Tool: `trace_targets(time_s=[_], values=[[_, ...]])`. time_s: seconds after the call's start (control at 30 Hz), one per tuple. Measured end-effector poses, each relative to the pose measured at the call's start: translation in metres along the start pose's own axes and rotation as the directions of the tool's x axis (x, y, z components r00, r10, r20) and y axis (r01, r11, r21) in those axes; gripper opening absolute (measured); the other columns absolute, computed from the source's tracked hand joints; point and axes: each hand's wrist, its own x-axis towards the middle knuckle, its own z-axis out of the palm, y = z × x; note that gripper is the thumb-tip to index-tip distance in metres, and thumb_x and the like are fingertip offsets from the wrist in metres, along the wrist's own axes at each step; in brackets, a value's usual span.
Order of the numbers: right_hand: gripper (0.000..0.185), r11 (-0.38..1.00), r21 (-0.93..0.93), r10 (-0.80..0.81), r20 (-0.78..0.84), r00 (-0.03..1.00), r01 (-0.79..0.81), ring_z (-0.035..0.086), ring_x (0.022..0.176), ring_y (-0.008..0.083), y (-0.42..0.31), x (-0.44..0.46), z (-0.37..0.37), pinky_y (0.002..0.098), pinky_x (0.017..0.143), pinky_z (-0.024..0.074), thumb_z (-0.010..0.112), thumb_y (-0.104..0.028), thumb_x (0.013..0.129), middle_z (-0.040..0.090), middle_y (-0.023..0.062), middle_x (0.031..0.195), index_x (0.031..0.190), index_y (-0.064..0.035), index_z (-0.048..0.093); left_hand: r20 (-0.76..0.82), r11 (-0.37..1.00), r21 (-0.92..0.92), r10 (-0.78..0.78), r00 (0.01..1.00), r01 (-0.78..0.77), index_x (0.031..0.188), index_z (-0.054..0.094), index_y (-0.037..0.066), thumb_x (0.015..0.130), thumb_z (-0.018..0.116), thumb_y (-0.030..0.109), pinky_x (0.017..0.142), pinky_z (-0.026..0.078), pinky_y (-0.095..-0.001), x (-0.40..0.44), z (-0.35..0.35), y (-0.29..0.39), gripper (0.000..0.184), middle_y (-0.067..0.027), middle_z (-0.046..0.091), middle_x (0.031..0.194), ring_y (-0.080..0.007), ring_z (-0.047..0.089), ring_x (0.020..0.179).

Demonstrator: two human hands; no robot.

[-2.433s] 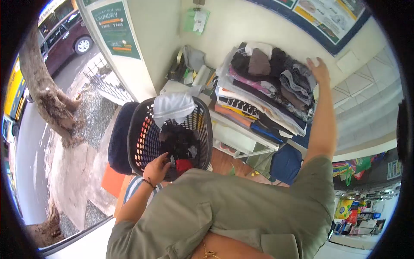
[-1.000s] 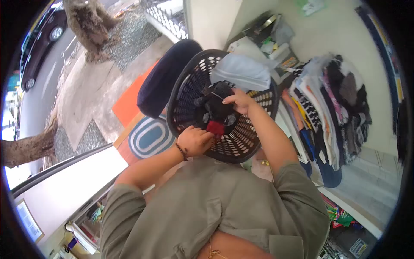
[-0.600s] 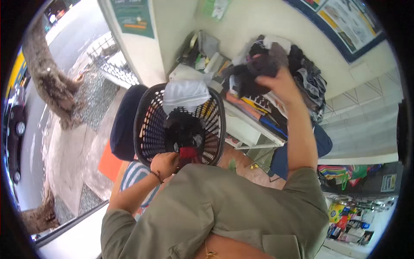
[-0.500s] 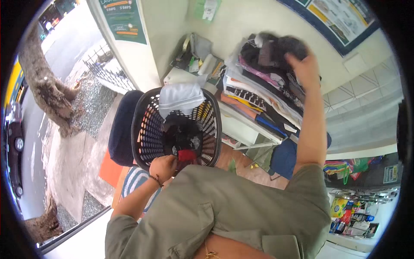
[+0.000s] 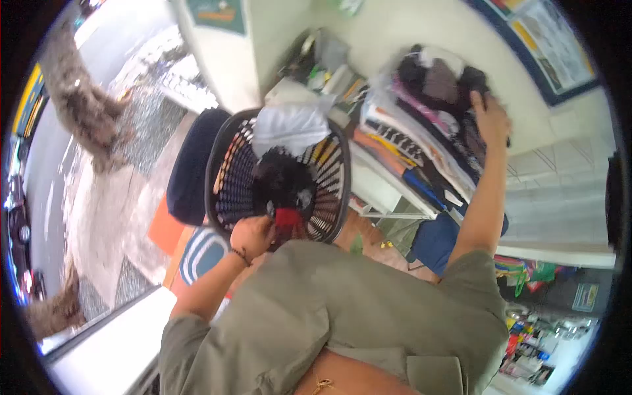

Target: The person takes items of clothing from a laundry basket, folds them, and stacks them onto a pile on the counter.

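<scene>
A dark plastic basket [image 5: 343, 191] stands in front of me. Black clothes [image 5: 284, 181] and a red cloth [image 5: 288, 222] lie inside it, and a pale cloth [image 5: 290, 129] hangs over its far rim. My left hand [image 5: 253, 237], a beaded bracelet at its wrist, is closed on the near left rim of the basket. To the right, folded garments form a tall pile [image 5: 421, 135] with dark items on top [image 5: 441, 89]. My right hand [image 5: 489, 118] rests on the right end of this pile, its fingers apart.
A navy cushion [image 5: 195, 168] is left of the basket, beside an orange surface [image 5: 166, 224] and a blue-and-white mat [image 5: 203, 255]. The pile sits on a white shelf [image 5: 375, 192]. Behind are small items [image 5: 322, 66]; a framed board [image 5: 540, 46] hangs on the wall.
A second ago both hands were at the basket. My right hand then carried dark clothing to the pile and has since let it go, its fingers spreading. My left hand stays at the basket's rim.
</scene>
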Motion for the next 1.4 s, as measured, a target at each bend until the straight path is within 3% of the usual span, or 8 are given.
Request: trace_targets(time_s=[0.1,0.23,0.43,0.63,0.8,1.0,1.2,1.4], values=[[0.059,0.951,0.113,-0.174,-0.579,0.797,0.289,0.048,0.126,0.0310,-0.089,-0.043,-0.013,0.0483,0.106,0.0312,0.053,-0.053,0.091,0.054,0.0130,0.135,0.130,-0.0077,0.056,-0.070,0.998,0.050,0.048,0.996,-0.045,0.086,0.065,0.011,0.082,0.060,0.021,0.066,0.047,-0.0400,-0.002,0.001,0.000,0.012,-0.0074,0.065,0.073,-0.0271,0.064,0.072],[0.029,0.109,0.960,-0.576,-0.151,0.803,0.259,0.063,0.098,0.0268,-0.236,-0.130,0.035,0.0331,0.084,0.0487,0.066,-0.017,0.088,0.066,0.0137,0.110,0.115,-0.0082,0.066,-0.084,0.991,0.060,0.125,0.989,-0.121,0.086,0.065,0.011,0.077,0.066,0.016,0.063,0.045,-0.0365,-0.003,-0.005,-0.004,0.010,-0.0054,0.063,0.071,-0.0238,0.062,0.066],[0.034,0.354,0.712,-0.881,0.472,-0.041,0.606,0.065,0.098,0.0335,-0.380,-0.214,0.205,0.0409,0.089,0.0496,0.058,-0.032,0.088,0.066,0.0150,0.111,0.113,-0.0121,0.068,-0.130,0.989,0.017,0.148,0.980,-0.147,0.091,0.066,0.010,0.073,0.068,0.016,0.063,0.045,-0.0331,-0.004,-0.003,-0.011,0.018,-0.0020,0.063,0.072,-0.0202,0.061,0.066],[0.033,0.786,0.476,-0.609,0.704,0.365,0.395,0.060,0.111,0.0328,-0.388,-0.260,0.439,0.0423,0.095,0.0471,0.060,-0.019,0.078,0.064,0.0148,0.119,0.109,-0.0112,0.070,-0.180,0.998,0.012,0.069,0.981,-0.068,0.092,0.066,0.011,0.069,0.070,0.015,0.063,0.043,-0.0314,-0.003,0.000,-0.015,0.024,0.0012,0.059,0.071,-0.0162,0.059,0.067],[0.087,0.825,0.528,-0.525,0.589,0.614,0.199,0.050,0.125,0.0341,-0.359,-0.320,0.463,0.0391,0.107,0.0384,0.085,-0.018,0.058,0.056,0.0226,0.128,0.134,0.0003,0.046,-0.232,0.997,0.002,0.073,0.970,-0.075,0.097,0.065,0.011,0.068,0.072,0.020,0.060,0.041,-0.0302,-0.004,0.008,-0.021,0.032,0.0023,0.055,0.072,-0.0149,0.054,0.066],[0.078,0.947,0.317,-0.317,0.910,0.266,0.043,0.041,0.132,0.0343,-0.346,-0.344,0.445,0.0386,0.111,0.0336,0.080,-0.029,0.064,0.046,0.0244,0.138,0.132,-0.0027,0.052,-0.216,0.998,-0.026,0.057,0.975,-0.064,0.098,0.065,0.010,0.069,0.073,0.021,0.060,0.040,-0.0297,-0.002,0.006,-0.019,0.032,0.0025,0.057,0.074,-0.0140,0.055,0.067],[0.072,0.794,0.524,-0.600,0.755,0.265,0.308,0.053,0.119,0.0366,-0.340,-0.337,0.432,0.0389,0.104,0.0390,0.062,-0.065,0.074,0.058,0.0249,0.123,0.108,-0.0015,0.069,-0.138,0.998,-0.031,0.058,0.989,-0.063,0.099,0.066,0.011,0.071,0.073,0.019,0.067,0.044,-0.0288,-0.003,0.001,-0.017,0.030,0.0021,0.063,0.079,-0.0137,0.060,0.072],[0.092,0.918,0.315,-0.101,0.774,0.626,-0.242,0.044,0.125,0.0409,-0.357,-0.321,0.433,0.0462,0.106,0.0355,0.069,-0.072,0.065,0.047,0.0270,0.131,0.126,-0.0048,0.055,-0.105,0.999,-0.017,0.049,0.993,-0.051,0.097,0.067,0.012,0.070,0.074,0.018,0.064,0.043,-0.0279,-0.001,-0.002,-0.016,0.029,0.0035,0.063,0.079,-0.0126,0.060,0.072]])
